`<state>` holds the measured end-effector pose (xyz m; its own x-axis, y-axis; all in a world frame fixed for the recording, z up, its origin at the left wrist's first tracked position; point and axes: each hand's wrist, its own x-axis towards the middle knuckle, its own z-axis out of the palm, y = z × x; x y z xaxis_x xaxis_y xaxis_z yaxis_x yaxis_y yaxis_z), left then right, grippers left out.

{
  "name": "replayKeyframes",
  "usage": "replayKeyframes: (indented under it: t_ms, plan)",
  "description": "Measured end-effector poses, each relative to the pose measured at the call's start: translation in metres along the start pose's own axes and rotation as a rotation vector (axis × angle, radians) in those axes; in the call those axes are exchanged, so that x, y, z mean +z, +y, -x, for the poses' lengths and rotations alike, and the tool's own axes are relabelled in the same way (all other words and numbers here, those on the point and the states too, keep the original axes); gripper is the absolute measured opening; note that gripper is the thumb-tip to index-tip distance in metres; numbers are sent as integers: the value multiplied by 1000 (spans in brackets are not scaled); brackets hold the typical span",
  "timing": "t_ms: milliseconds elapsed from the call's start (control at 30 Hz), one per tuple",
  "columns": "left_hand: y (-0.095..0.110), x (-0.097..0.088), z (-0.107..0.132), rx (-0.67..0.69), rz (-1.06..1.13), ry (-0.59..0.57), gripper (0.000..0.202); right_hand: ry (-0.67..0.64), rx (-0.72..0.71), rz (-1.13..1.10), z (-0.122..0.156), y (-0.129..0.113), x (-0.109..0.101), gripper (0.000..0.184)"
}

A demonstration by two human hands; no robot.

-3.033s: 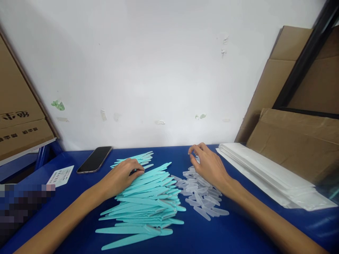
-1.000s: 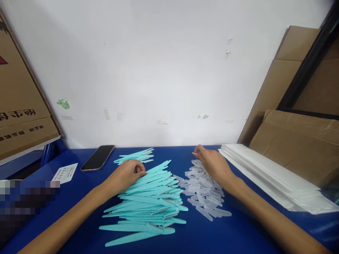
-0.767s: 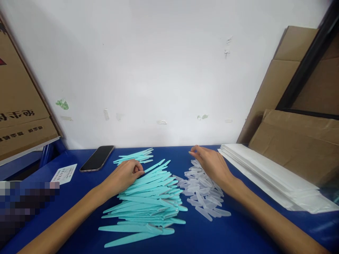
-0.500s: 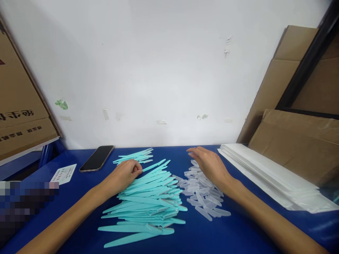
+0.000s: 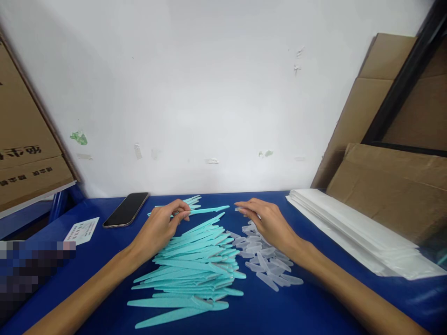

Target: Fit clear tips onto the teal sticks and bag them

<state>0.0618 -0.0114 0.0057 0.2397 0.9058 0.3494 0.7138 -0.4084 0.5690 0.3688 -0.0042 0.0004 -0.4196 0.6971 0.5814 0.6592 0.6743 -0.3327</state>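
Carton print: the brown carton [image 5: 28, 125] at the far left bears dark characters in two rows, seemingly upside down; wording not legible with certainty.
Card print: the white card [image 5: 82, 231] carries several lines of small print, too small to read.
Phone: the phone [image 5: 127, 209] lies face up behind the card, screen dark, no brand visible.
Left hand: the left hand [image 5: 161, 224] has thumb and forefinger clamped on one end of a single teal stick [image 5: 209, 210]; the other fingers are curled in.
Held stick position: raised behind the main pile, nearly level, free tip directed toward the right hand and just short of its fingertips.
Right hand: the right hand [image 5: 268, 217] has thumb and forefinger together on a small clear piece [image 5: 238, 209], mostly hidden by the fingertips.
Teal pile: a heap of teal sticks [image 5: 197, 265] lies on the blue table [image 5: 296, 309], in front of the held stick.
Rear stack: a smaller stack of teal sticks [image 5: 194, 201] lies behind the left hand, partly covered.
Clear pile: loose clear pieces [image 5: 263, 253] lie right of the teal pile, below the right hand.
Right side: flat white bags [image 5: 342, 223] are stacked beside brown cardboard [image 5: 391, 186].
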Motion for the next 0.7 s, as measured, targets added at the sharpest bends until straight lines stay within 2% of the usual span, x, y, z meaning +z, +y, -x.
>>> replayKeyframes:
  t_ms: [167, 533, 700]
  plan:
    - [4, 4, 2, 38, 23, 0, 21, 22, -8, -112, 0, -4, 3, 20]
    - [11, 6, 4, 100, -2, -4, 21, -12, -11, -238, 3, -11, 5, 20]
    - [20, 5, 7, 172, 48, 35, 27, -2, 46, -321, 4, -21, 6, 19]
